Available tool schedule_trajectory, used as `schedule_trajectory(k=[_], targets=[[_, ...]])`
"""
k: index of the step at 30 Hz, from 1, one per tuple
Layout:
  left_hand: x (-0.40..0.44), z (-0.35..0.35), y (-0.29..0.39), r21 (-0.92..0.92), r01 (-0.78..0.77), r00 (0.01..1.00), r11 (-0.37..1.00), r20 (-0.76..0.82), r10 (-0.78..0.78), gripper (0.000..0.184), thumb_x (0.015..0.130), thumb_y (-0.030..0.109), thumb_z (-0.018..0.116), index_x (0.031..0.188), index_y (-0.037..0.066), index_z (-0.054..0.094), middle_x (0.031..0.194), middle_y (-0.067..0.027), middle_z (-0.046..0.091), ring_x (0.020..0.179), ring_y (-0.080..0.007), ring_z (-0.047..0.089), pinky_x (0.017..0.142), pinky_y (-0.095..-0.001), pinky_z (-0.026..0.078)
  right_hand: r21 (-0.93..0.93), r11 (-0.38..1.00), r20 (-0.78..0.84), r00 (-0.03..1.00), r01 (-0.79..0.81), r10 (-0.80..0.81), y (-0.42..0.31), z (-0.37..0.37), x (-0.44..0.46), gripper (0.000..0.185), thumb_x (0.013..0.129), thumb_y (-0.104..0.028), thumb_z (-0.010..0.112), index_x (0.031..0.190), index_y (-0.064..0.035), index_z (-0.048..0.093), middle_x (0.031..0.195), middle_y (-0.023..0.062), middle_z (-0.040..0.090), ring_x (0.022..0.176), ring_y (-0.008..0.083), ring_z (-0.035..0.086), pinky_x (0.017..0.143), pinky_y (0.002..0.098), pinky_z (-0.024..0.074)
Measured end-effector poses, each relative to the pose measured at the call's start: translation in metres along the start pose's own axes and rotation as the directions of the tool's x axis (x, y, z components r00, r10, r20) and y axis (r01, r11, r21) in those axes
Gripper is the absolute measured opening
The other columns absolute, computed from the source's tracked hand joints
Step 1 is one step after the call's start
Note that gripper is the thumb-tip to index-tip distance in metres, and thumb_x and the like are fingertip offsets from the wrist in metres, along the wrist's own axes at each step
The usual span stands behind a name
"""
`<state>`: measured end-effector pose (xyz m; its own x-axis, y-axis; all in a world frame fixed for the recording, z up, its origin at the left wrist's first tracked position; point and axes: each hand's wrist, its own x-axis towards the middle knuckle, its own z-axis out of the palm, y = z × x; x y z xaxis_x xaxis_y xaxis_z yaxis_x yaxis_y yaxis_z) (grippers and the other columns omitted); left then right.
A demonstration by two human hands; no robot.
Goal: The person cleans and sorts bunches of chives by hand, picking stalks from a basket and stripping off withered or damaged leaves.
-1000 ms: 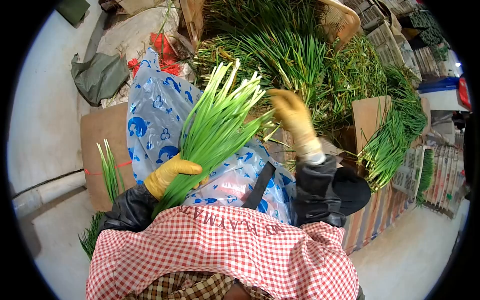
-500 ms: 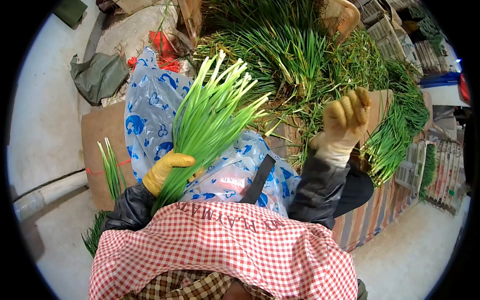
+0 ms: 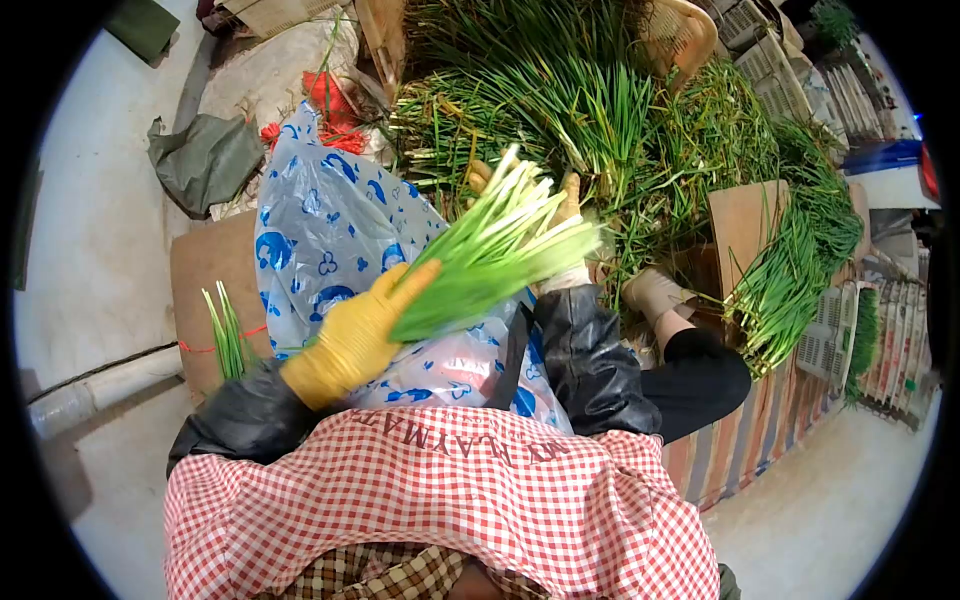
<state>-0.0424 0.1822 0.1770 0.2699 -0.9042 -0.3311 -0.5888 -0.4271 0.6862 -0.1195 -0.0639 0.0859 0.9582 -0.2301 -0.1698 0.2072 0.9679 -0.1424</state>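
Observation:
A bunch of green stalks with pale ends (image 3: 490, 250) is held across my lap, its white ends pointing up and to the right. My left hand (image 3: 365, 325), in a yellow glove, is wrapped round the lower green part. Gloved as well, my right hand (image 3: 565, 225) is behind the pale ends, mostly hidden by them; fingertips show on both sides of the bunch, spread apart. Under the bunch, a clear plastic sheet with blue prints (image 3: 330, 215) covers my lap. The bunch is slightly blurred.
A large heap of green stalks (image 3: 560, 100) lies ahead, with a tan basket (image 3: 675, 40) at its back. A few stalks (image 3: 226, 325) lie on a brown board (image 3: 205, 260) at left, beside a red string. More stalks (image 3: 790, 290) and crates (image 3: 825, 325) are at right.
My right hand has come back from the right to the pale ends. My left hand has moved up and right, and the bunch has tilted further to the right.

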Motion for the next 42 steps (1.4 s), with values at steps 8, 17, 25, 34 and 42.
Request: schedule_trajectory(k=[8, 17, 25, 34, 42], targets=[[-0.002, -0.054, 0.027, 0.116, -0.103, 0.967, 0.988, 0.244, 0.072, 0.086, 0.066, 0.015, 0.07, 0.141, 0.013, 0.029, 0.139, -0.0237, 0.034, 0.118, -0.04, 0.045, 0.097, -0.0385, 0.039, 0.102, 0.995, 0.133, 0.991, 0.008, -0.022, -0.006, 0.001, -0.006, 0.088, 0.079, -0.072, 0.041, 0.14, -0.0091, 0.029, 0.133, 0.024, 0.04, 0.113, 0.0357, 0.05, 0.099, 0.0503, 0.0401], [0.109, -0.047, -0.015, -0.742, 0.046, 0.962, 0.669, 0.212, 0.169, 0.077, 0.081, 0.025, 0.067, 0.14, -0.001, 0.025, 0.123, -0.0135, 0.052, 0.107, -0.0163, 0.054, 0.09, -0.029, 0.043, 0.16, 0.985, 0.143, 0.989, -0.068, 0.045, -0.013, 0.024, 0.001, 0.065, 0.09, -0.053, 0.04, 0.133, -0.0052, 0.038, 0.128, 0.0232, 0.047, 0.113, 0.0377, 0.051, 0.097, 0.0528, 0.0418], [0.097, 0.009, 0.004, -0.872, 0.485, 0.852, -0.072, 0.452, 0.264, 0.053, 0.084, 0.016, 0.059, 0.132, 0.002, 0.04, 0.12, -0.014, 0.056, 0.101, -0.0209, 0.06, 0.089, -0.0314, 0.049, -0.04, 0.995, -0.084, 0.992, 0.09, -0.093, -0.032, -0.011, -0.031, 0.08, 0.089, -0.065, 0.02, 0.14, -0.0039, 0.03, 0.137, 0.0214, 0.038, 0.123, 0.0339, 0.042, 0.103, 0.0459, 0.0345], [0.101, 0.017, -0.005, -0.677, 0.652, 0.758, -0.341, 0.589, 0.28, 0.044, 0.089, 0.02, 0.055, 0.128, 0.002, 0.047, 0.116, -0.0148, 0.059, 0.098, -0.0217, 0.061, 0.088, -0.0338, 0.049, -0.213, 0.931, -0.125, 0.937, 0.296, -0.326, 0.001, 0.011, -0.105, 0.089, 0.079, -0.06, 0.056, 0.143, -0.0092, 0.021, 0.142, 0.0171, 0.031, 0.125, 0.0313, 0.039, 0.104, 0.0478, 0.032], [0.1, 0.034, -0.001, -0.727, 0.361, 0.823, 0.584, 0.542, 0.167, 0.044, 0.094, 0.033, 0.049, 0.128, 0.006, 0.045, 0.099, -0.0016, 0.059, 0.08, -0.006, 0.054, 0.07, -0.0217, 0.047, -0.427, 0.846, -0.054, 0.925, 0.319, -0.376, -0.001, 0.024, -0.06, 0.069, 0.084, -0.03, 0.065, 0.14, -0.0136, 0.027, 0.131, 0.0181, 0.041, 0.116, 0.0296, 0.048, 0.09, 0.0461, 0.0493]])
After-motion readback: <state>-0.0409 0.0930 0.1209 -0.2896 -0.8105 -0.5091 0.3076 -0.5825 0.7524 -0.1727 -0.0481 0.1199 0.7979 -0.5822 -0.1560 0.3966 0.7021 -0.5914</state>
